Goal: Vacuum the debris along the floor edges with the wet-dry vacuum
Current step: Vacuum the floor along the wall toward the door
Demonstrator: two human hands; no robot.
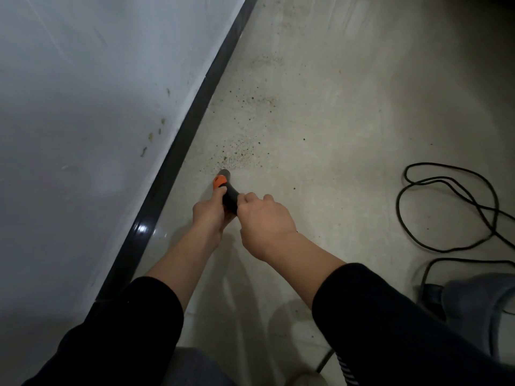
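**Nozzle low at floor edge**

Black nozzle [229, 196] w/ orange collar, tip down near floor [334, 121], beside dark baseboard [192, 118]. Left hand [209, 215] fingers clamped round it by the collar; right hand [264, 218] grips just behind. Debris [238, 156] specks at 12 o'clock from tip. Black cord [451, 207] loops at 3 o'clock, well apart.
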